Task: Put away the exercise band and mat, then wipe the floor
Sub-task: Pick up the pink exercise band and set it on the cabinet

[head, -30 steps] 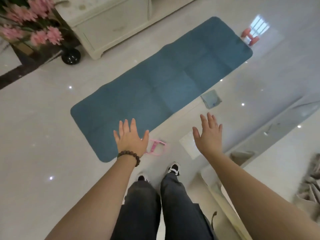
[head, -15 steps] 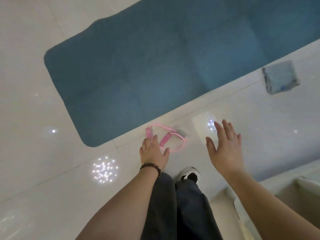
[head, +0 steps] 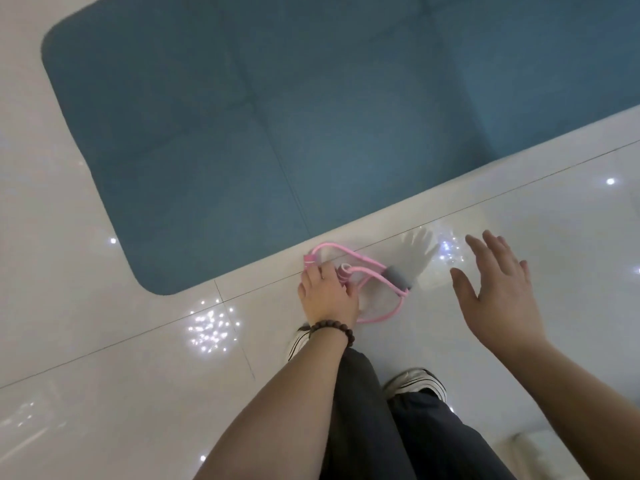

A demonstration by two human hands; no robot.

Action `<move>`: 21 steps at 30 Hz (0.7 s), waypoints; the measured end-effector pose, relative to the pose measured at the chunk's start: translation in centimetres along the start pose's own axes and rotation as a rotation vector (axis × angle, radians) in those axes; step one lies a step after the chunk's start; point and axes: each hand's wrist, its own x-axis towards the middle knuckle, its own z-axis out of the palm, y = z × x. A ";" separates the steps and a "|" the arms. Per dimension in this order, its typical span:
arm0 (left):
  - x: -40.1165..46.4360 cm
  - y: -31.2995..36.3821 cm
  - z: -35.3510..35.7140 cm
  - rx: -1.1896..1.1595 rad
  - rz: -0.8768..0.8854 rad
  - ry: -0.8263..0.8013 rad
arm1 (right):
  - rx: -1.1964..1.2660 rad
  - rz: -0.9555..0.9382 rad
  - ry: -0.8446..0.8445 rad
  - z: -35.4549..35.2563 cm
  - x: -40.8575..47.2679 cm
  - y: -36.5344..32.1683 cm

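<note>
- Head view: the left hand (head: 327, 299), with a dark wooden bead bracelet (head: 332, 330) at its wrist, reaches down onto the pink rubber exercise band with a grey foam grip (head: 360, 271); its fingers (head: 317, 276) curl over the band's near loop and grip it.
- The band lies on the glossy white tiled floor (head: 104, 358), just beside the near long edge of the flat teal fabric exercise mat (head: 277, 116), at about 1 o'clock from the left hand.
- The mat spreads over the upper half of the view, from 10 o'clock to 2 o'clock.
- The right hand (head: 498, 296) hovers above the floor at 3 o'clock from the band, fingers straight and spread apart, holding nothing.
- Dark grey trouser legs (head: 381, 427) and two white striped shoes (head: 415, 384) stand at 6 o'clock.
</note>
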 end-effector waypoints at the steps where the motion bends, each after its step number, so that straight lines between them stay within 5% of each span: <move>1: 0.3 -0.4 -0.1 -0.006 -0.056 0.037 | -0.001 -0.003 0.000 -0.1 0.2 -0.2; 10: 2.4 -0.7 1.1 -0.185 -0.334 0.075 | 0.015 -0.023 0.004 1.1 1.9 -0.2; 21: 1.3 0.2 -2.6 -0.177 -0.189 -0.081 | 0.063 -0.023 0.013 0.4 1.8 -0.6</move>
